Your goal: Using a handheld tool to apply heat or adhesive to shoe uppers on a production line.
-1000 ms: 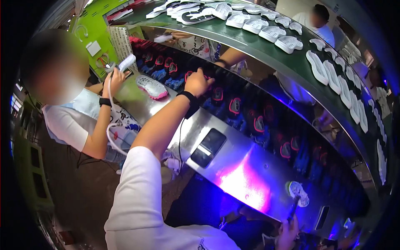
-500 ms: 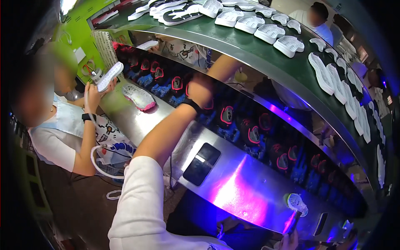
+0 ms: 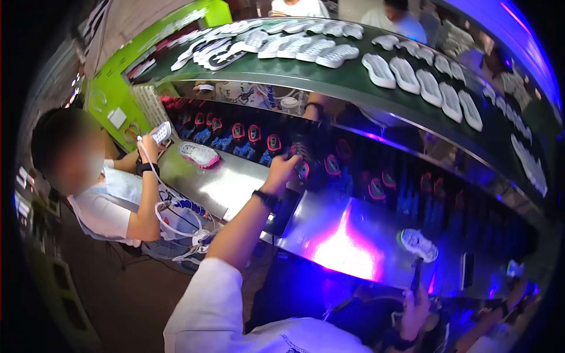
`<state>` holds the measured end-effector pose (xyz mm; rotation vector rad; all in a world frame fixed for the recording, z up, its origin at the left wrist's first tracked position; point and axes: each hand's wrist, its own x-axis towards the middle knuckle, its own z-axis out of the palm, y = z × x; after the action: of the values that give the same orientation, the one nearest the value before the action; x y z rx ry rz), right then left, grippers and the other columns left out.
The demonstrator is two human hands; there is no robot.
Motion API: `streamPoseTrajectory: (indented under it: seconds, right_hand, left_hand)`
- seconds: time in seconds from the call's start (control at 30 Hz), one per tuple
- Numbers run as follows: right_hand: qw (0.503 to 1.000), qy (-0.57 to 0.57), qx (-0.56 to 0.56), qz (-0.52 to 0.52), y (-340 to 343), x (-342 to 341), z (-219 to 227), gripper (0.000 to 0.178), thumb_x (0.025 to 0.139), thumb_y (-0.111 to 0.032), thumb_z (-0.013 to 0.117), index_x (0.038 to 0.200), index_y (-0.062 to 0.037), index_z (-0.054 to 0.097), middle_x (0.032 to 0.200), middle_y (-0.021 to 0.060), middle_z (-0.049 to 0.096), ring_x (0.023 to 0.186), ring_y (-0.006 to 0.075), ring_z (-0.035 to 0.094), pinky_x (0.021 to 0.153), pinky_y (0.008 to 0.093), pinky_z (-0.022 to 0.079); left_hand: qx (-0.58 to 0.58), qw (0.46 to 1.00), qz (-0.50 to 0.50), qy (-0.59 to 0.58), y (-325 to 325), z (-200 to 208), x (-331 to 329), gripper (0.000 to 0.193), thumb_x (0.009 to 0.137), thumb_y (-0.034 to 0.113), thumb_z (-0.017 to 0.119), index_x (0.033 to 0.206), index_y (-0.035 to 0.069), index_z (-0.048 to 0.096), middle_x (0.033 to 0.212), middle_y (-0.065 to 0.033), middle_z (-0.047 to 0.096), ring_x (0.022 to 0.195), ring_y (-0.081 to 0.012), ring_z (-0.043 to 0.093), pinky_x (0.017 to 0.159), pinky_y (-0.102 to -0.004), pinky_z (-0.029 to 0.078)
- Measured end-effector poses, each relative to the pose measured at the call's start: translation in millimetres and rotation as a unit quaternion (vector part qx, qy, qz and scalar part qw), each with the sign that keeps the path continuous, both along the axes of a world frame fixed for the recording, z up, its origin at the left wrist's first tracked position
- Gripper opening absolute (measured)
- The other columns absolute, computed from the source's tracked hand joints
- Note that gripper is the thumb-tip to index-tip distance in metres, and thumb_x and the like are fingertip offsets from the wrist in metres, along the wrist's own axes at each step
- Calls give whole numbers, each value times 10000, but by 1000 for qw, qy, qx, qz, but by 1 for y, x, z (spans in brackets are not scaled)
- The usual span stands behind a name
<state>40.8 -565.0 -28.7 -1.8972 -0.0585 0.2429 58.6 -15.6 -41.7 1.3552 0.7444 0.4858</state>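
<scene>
1. The shoe upper (image 3: 301, 154), dark with a red and blue patch, stands in the lower conveyor channel at the near edge of the row, directly ahead of the person.
2. The left hand (image 3: 283, 170) reaches up and forward to this shoe upper. Its fingers are curled against the near side of it; whether they fully clamp it cannot be told from this view.
3. A dark wrist band (image 3: 268, 199) sits on the left forearm, and the sleeve above it is white.
4. The right hand (image 3: 415, 303) is low at the right of the view, closed around the dark handle of a brush (image 3: 416, 246), whose white head rests on the steel shelf.
5. The steel shelf (image 3: 235, 185) runs in front of the channel and reflects violet light near its middle.
6. A black flat device (image 3: 284, 212) lies on the shelf just below the left wrist.
7. More shoe uppers (image 3: 253, 134) stand side by side in the channel, to the left and right of the one touched.
8. A pink-edged sole (image 3: 199, 154) lies on the shelf, well to the left.
9. Above the channel, a green belt (image 3: 353, 88) carries rows of white soles (image 3: 406, 73).
10. A co-worker in a white shirt (image 3: 106, 206) sits at the left and holds a white sole (image 3: 160, 133) in a raised hand.
</scene>
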Motion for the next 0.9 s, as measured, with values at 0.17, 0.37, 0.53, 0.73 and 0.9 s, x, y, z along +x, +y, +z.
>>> streamPoseTrajectory:
  seconds: [0.17, 0.37, 0.53, 0.73, 0.9]
  right_hand:
    - [999, 24, 10, 43, 5, -3, 13, 340, 944, -59, 648, 1268, 44, 660, 864, 20, 679, 756, 103, 610, 719, 259, 497]
    - [993, -6, 73, 87, 29, -15, 58, 335, 926, -72, 680, 1242, 41, 685, 827, 10, 656, 730, 93, 592, 677, 237, 476]
    - [991, -46, 70, 109, 19, -23, 63, 343, 909, -61, 699, 1242, 18, 696, 817, 7, 673, 717, 77, 597, 671, 228, 483]
    - [987, -77, 26, 141, 17, -25, 68, 330, 882, -39, 703, 1204, 34, 699, 1001, 95, 741, 907, 162, 683, 851, 303, 527]
    - [978, -39, 23, 205, -10, -24, 64, 321, 877, -42, 701, 1190, 30, 704, 1021, 97, 743, 925, 161, 684, 864, 303, 524]
  left_hand:
    - [-215, 960, -125, -133, -150, 29, -59, 356, 962, 172, 683, 1243, -18, 574, 1091, -134, 695, 929, -212, 712, 861, -394, 589]
    - [261, 932, -188, -164, -262, 54, -98, 508, 826, 67, 789, 1291, -7, 598, 1224, -146, 673, 1181, -294, 658, 978, -404, 544]
    - [487, 778, -267, -294, -269, 71, -112, 443, 801, 98, 769, 1235, 82, 683, 1262, -162, 664, 1198, -374, 651, 999, -485, 558]
    - [587, 694, -298, -292, -271, 73, -114, 386, 822, 111, 762, 1204, 139, 709, 1279, -125, 654, 1211, -363, 633, 1038, -498, 549]
    - [594, 682, -311, -291, -267, 70, -109, 404, 822, 104, 756, 1222, 146, 706, 1291, -115, 646, 1225, -354, 622, 1043, -508, 542]
